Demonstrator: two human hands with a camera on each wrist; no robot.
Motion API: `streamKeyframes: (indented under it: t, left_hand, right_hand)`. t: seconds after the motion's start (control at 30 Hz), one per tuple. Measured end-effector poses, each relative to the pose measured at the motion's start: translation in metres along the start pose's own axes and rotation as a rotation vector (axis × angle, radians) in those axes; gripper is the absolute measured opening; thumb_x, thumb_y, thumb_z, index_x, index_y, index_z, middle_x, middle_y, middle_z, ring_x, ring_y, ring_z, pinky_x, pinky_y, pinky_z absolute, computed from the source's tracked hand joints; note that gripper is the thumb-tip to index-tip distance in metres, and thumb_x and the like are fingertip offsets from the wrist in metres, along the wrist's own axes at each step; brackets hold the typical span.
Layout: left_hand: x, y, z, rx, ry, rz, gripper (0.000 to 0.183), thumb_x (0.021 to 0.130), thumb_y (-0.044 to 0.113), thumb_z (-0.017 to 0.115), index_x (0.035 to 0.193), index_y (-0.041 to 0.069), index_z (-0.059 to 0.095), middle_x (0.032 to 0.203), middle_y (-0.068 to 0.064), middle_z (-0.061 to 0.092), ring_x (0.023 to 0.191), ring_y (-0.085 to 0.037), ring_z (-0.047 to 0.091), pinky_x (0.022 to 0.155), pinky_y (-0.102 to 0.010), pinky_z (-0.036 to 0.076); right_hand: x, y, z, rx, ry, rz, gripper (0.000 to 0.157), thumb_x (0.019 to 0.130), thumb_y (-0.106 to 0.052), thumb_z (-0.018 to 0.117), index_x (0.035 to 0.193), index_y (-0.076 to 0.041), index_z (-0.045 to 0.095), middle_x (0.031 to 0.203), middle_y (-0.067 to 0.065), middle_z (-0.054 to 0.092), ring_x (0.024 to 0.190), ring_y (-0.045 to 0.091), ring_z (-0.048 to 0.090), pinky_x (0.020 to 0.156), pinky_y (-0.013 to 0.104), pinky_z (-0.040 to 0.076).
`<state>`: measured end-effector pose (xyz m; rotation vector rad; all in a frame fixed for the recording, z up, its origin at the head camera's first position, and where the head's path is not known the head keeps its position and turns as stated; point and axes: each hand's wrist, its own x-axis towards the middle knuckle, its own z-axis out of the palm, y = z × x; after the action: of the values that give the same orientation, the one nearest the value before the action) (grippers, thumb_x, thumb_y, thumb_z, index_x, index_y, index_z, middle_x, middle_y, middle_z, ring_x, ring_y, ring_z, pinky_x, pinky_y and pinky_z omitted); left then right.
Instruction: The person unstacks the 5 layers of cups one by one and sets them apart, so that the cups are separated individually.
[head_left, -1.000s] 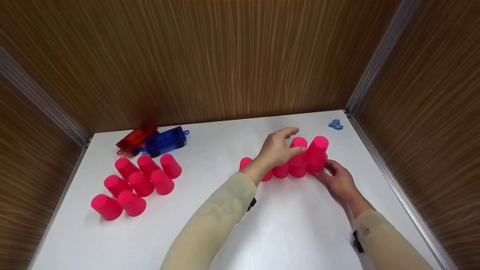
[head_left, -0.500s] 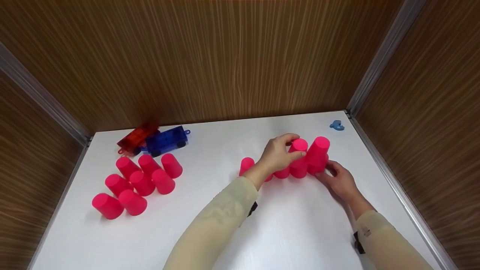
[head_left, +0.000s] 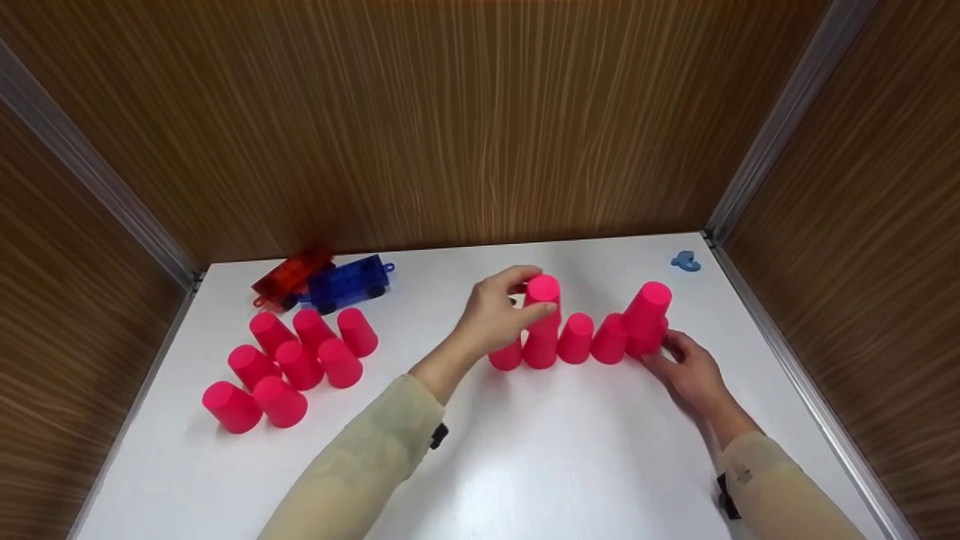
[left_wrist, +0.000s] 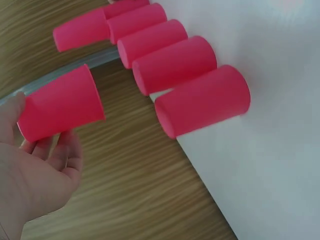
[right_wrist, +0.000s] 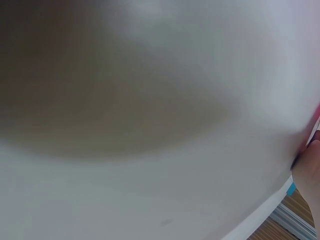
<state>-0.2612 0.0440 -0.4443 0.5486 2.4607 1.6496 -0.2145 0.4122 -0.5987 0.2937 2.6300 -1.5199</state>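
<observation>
The left hand (head_left: 487, 313), pinching a pink cup (head_left: 543, 291), shifts toward nine o'clock above the row (head_left: 576, 339), leaving one upper cup (head_left: 648, 304) stacked on the base cup (head_left: 640, 349) the right hand (head_left: 691, 372) grips from four o'clock.

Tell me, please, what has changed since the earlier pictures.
The left hand took hold of the upper cup beside the right-end stack and carried it leftward along the row. The right hand, the eight left-side cups and the toy wagons stayed put.

There are fifteen pink cups (head_left: 576, 340), two toy wagons (head_left: 347, 283) and one blue trinket (head_left: 685, 261).
</observation>
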Motion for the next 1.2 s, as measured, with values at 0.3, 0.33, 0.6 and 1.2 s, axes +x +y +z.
streamKeyframes:
  t: [0.3, 0.33, 0.6, 1.2]
  left_hand:
    - [-0.035, -0.019, -0.054, -0.004, 0.135, -0.015, 0.06, 0.092, 0.027, 0.085, 0.147, 0.016, 0.063, 0.132, 0.003, 0.068, 0.121, -0.018, 0.063, 0.102, -0.04, 0.056]
    - [-0.039, -0.022, -0.06, -0.002, 0.153, -0.014, 0.06, 0.092, 0.027, 0.086, 0.147, 0.016, 0.063, 0.132, 0.002, 0.068, 0.121, -0.018, 0.063, 0.101, -0.04, 0.056]
    - [-0.079, -0.047, -0.099, 0.018, 0.258, -0.08, 0.064, 0.087, 0.029, 0.09, 0.145, 0.018, 0.064, 0.134, 0.001, 0.068, 0.123, -0.021, 0.063, 0.101, -0.043, 0.057]
    - [-0.165, -0.099, -0.157, 0.038, 0.452, -0.35, 0.077, 0.088, 0.036, 0.089, 0.155, 0.017, 0.054, 0.144, -0.009, 0.06, 0.132, -0.029, 0.057, 0.101, -0.046, 0.058]
  right_hand:
    - [0.003, 0.001, 0.001, -0.015, 0.001, 0.01, 0.086, 0.097, -0.052, 0.075, 0.164, -0.013, 0.036, 0.167, 0.019, 0.035, 0.154, 0.047, 0.03, 0.114, 0.055, 0.046]
    - [0.004, 0.001, 0.001, -0.017, 0.001, 0.012, 0.087, 0.097, -0.052, 0.075, 0.164, -0.013, 0.036, 0.167, 0.019, 0.035, 0.154, 0.047, 0.03, 0.114, 0.056, 0.046]
    - [0.002, 0.0, 0.0, -0.007, -0.002, 0.012, 0.09, 0.096, -0.055, 0.075, 0.165, -0.013, 0.035, 0.167, 0.019, 0.035, 0.153, 0.047, 0.03, 0.114, 0.057, 0.046]
    - [0.0, 0.0, 0.001, -0.023, 0.0, 0.004, 0.09, 0.098, -0.052, 0.074, 0.166, -0.011, 0.031, 0.168, 0.02, 0.033, 0.154, 0.048, 0.03, 0.114, 0.057, 0.045]
